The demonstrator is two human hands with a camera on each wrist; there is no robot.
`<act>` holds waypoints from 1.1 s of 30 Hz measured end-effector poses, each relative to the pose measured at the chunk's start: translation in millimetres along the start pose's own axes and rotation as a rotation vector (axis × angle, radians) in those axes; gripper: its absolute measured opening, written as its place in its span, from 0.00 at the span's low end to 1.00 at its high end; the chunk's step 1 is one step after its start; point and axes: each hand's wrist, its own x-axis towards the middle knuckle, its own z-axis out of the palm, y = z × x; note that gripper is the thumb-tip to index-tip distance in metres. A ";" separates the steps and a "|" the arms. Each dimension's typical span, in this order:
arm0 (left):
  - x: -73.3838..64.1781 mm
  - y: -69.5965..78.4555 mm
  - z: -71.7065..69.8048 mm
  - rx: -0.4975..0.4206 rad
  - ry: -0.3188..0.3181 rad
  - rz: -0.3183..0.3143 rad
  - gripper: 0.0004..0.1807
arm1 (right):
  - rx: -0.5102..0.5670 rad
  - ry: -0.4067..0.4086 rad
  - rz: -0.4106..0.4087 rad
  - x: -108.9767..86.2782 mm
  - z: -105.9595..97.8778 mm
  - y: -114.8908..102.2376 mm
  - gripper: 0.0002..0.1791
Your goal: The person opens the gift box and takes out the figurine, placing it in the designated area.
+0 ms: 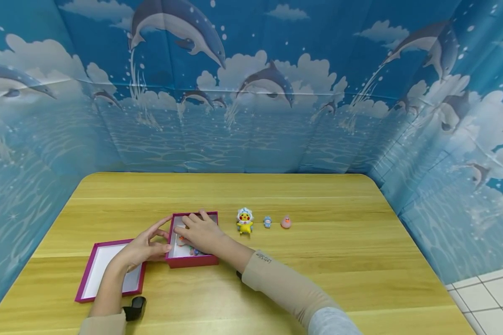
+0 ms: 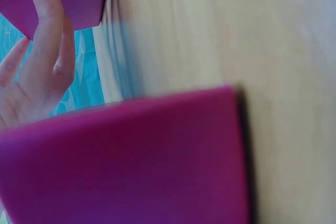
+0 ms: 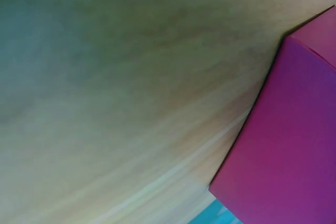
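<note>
In the head view a magenta box (image 1: 193,261) with a white inside stands uncovered on the table. My left hand (image 1: 140,249) rests against its left wall, the thumb near the front corner and the fingers towards the back one. The left wrist view shows those fingers (image 2: 47,30) fairly straight on the magenta side. My right hand (image 1: 202,232) reaches into the box from the right, fingers spread, covering much of the inside. Just by its fingers is a small pale figure (image 1: 180,240) with an orange spot. A small bluish figure (image 1: 194,251) lies nearer the front wall, partly hidden.
The box's lid (image 1: 90,274) lies inside up at the left, under my left forearm. Right of the box a yellow figure with a white cap (image 1: 245,222), a small blue figure (image 1: 267,222) and a pink duck (image 1: 286,222) form a row. A dolphin-print curtain (image 1: 251,130) hangs behind the table.
</note>
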 end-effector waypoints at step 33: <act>0.8 0.9 -2.9 -0.011 -0.018 0.010 0.46 | 0.082 0.175 0.026 -4.8 -10.3 13.5 0.16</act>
